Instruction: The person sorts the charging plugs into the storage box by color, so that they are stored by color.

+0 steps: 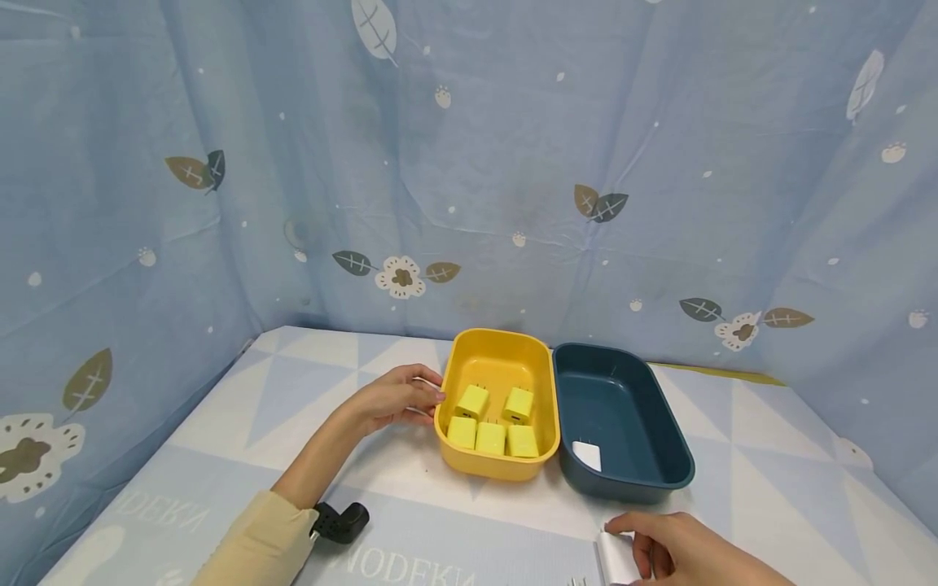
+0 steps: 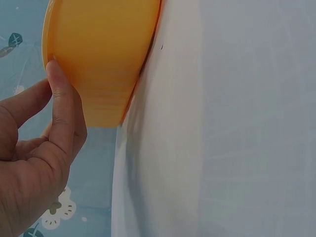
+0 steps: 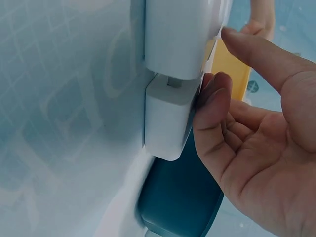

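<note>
At the left rim of a yellow tub (image 1: 498,465), my left hand (image 1: 399,397) pinches the edge between bent fingers. Several yellow charger plugs (image 1: 490,438) with metal prongs lie inside it. My right hand (image 1: 677,544) is low at the front right, beside white charger plugs (image 1: 615,557) on the table. In the right wrist view two white blocks show end to end. The index fingertip (image 3: 205,101) is right at the side of the lower white plug (image 3: 170,116), while the thumb stands apart from that finger.
A dark blue tub (image 1: 623,407) stands against the yellow one on its right, with a white charger plug (image 1: 587,456) in its near left corner. Metal prongs (image 1: 577,581) show at the bottom edge. Blue patterned curtains (image 1: 469,163) hang behind the table.
</note>
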A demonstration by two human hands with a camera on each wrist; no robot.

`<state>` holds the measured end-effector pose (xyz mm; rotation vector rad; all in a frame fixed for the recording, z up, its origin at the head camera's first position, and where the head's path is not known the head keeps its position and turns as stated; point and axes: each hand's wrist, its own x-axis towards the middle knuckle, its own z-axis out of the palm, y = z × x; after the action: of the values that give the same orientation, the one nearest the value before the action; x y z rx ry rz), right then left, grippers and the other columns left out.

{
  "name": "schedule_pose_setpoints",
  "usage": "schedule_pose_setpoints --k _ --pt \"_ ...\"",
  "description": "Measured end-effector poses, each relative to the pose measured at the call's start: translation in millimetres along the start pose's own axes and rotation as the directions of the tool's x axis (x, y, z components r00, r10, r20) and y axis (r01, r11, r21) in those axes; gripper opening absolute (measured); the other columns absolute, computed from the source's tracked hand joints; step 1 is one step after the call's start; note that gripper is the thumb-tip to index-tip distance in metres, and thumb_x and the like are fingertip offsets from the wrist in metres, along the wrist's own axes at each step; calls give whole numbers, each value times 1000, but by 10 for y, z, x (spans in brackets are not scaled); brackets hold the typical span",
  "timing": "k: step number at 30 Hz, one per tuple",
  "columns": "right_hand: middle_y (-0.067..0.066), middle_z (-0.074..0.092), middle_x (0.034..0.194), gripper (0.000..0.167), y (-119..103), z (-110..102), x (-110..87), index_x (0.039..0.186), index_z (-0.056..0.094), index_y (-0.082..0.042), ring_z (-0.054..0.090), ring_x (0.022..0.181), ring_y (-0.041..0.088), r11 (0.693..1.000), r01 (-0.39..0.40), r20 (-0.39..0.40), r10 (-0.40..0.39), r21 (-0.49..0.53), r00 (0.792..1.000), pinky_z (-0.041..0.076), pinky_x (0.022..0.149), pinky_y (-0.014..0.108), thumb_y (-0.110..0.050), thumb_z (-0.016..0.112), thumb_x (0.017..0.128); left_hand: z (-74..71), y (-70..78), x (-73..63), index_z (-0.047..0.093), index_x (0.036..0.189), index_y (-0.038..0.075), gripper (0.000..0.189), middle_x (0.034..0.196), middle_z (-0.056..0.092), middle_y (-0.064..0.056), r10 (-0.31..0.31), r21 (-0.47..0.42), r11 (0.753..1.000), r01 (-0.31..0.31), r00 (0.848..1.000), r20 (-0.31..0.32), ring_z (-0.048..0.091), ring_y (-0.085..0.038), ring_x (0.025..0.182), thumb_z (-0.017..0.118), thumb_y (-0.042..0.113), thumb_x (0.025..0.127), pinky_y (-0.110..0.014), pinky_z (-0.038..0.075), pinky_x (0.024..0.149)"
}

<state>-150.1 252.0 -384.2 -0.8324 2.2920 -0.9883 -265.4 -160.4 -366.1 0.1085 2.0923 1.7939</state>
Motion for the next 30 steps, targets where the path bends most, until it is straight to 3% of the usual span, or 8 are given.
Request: schedule_pose_setpoints --k 9,15,17,24,30 --pt "-4 54 76 40 -126 20 12 120 60 -7 49 61 6 993 -111 -9 112 46 994 35 52 18 -16 78 86 7 6 5 51 123 -1 33 99 64 -15 -3 -8 1000 3 1000 0 66 -21 74 66 9 95 -31 60 72" --pt "-9 57 76 40 328 46 73 121 63 -20 51 62 6 995 -95 -8 95 12 995 38 52 17 -32 78 86 19 5 4 51 122 -1 33 100 65 -15 -10 4 1000 10 1000 -8 66 -22 75 66 9 95 -32 60 73" --pt "-10 56 76 40 382 51 78 122 63 -19 52 62 5 997 -75 -5 75 9 997 38 51 17 -32 77 87 20 3 3 51 122 -1 33 100 65 -15 -9 6 1000 9 1000 -8 66 -22 76 66 9 95 -32 60 73" --pt "-4 56 76 41 -46 51 35 120 63 -11 50 62 8 989 -132 -36 135 63 990 36 53 16 -22 80 84 13 -5 6 51 122 -1 33 100 65 -15 -6 0 1000 6 1000 -9 66 -21 75 66 9 95 -30 60 72" --pt "-5 55 75 39 -158 52 42 117 61 -9 49 60 7 992 -128 -66 127 -1 990 35 51 16 -23 79 85 9 -2 6 51 123 -1 33 100 65 -15 0 3 1000 0 1000 -6 66 -21 75 66 9 95 -30 60 72"
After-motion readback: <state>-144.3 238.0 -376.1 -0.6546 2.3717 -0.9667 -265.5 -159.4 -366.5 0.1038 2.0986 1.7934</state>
